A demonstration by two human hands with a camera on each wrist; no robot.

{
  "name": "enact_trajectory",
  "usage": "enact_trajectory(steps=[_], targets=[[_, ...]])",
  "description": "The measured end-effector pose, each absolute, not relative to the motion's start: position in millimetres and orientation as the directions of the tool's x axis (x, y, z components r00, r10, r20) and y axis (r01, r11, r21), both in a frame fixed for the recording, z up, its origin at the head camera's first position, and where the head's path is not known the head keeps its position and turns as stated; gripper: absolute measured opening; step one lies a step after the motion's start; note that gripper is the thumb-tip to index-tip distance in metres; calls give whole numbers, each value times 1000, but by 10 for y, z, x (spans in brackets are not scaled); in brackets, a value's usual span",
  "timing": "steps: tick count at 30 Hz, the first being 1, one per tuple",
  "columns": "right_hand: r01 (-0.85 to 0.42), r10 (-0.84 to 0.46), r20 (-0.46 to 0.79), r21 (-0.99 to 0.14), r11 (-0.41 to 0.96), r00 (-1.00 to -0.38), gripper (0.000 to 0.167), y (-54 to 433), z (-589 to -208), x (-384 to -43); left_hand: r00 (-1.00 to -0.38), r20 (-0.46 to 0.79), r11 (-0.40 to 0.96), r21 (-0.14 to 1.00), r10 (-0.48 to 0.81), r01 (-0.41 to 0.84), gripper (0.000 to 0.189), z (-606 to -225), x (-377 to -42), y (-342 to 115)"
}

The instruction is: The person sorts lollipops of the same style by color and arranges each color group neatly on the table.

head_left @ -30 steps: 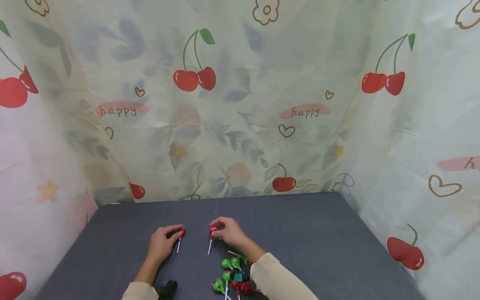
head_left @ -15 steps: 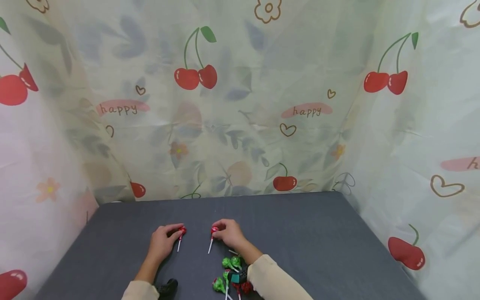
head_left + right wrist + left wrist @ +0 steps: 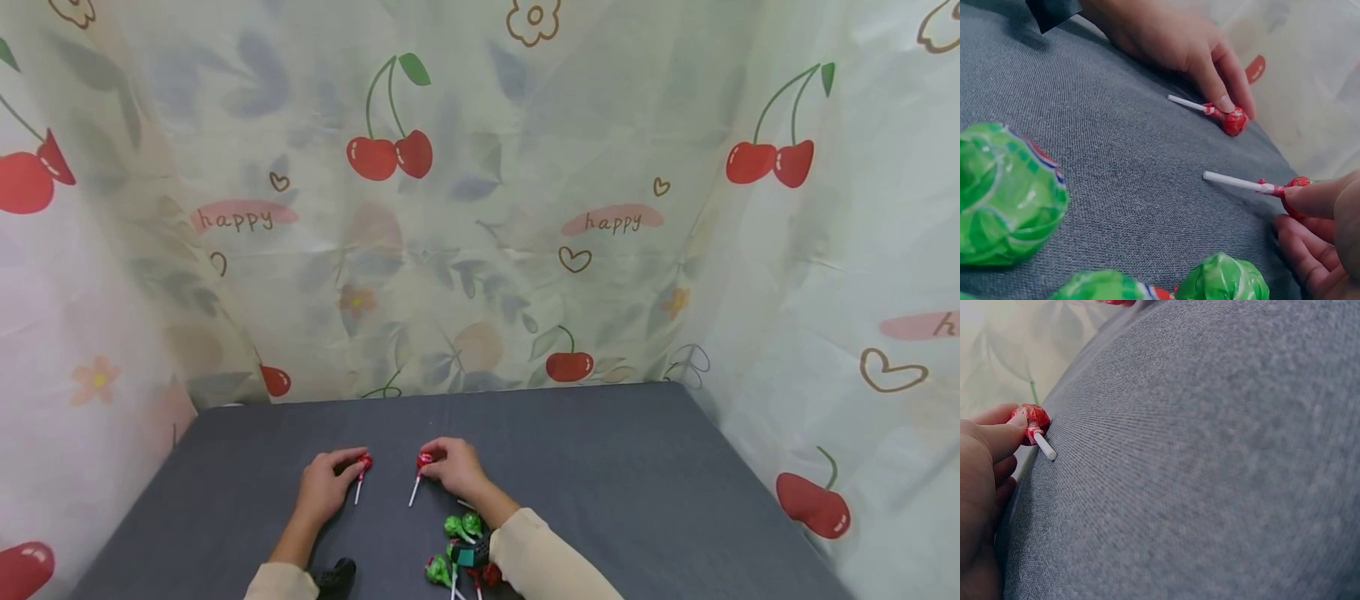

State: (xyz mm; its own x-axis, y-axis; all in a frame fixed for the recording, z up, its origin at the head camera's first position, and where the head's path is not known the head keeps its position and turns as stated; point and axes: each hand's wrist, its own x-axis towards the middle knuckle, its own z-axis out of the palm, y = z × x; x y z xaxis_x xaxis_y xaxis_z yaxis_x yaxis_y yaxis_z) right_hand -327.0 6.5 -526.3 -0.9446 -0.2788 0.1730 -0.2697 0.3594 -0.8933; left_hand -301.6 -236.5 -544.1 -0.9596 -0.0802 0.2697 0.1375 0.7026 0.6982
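Thumb and fingers of my left hand (image 3: 322, 486) pinch the head of a red-wrapped lollipop (image 3: 1035, 417), its white stick (image 3: 1046, 446) pointing back toward me. To the right of it, my right hand (image 3: 457, 467) pinches a second red lollipop (image 3: 1297, 187) by its head. Its stick (image 3: 1235, 181) slants toward the near left, close over the grey cloth. In the head view the two lollipops stand side by side with a small gap between them. The right wrist view shows both hands and both red lollipops.
Green-wrapped lollipops (image 3: 438, 570) and red ones (image 3: 491, 574) lie in a loose group by my right wrist, partly hidden under the forearm. A grey cloth (image 3: 600, 467) covers the table. A printed curtain (image 3: 480, 208) rises behind and at both sides.
The right hand and its lollipop have shifted slightly left, and its stick now slants more to the left. The left hand stays in place, still pinching its lollipop.
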Motion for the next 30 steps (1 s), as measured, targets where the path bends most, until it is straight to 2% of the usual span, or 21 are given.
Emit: enact_trajectory(steps=[22, 30], targets=[[-354, -316, 212, -785, 508, -925, 17, -114, -5230, -3316, -951, 296, 707, 692, -90, 148, 27, -5435, -3006, -2362], [-356, -285, 229, -747, 562, -931, 17, -177, -5271, -3279, -955, 280, 706, 696, -98, 131, 27, -5449, -3033, -2346]])
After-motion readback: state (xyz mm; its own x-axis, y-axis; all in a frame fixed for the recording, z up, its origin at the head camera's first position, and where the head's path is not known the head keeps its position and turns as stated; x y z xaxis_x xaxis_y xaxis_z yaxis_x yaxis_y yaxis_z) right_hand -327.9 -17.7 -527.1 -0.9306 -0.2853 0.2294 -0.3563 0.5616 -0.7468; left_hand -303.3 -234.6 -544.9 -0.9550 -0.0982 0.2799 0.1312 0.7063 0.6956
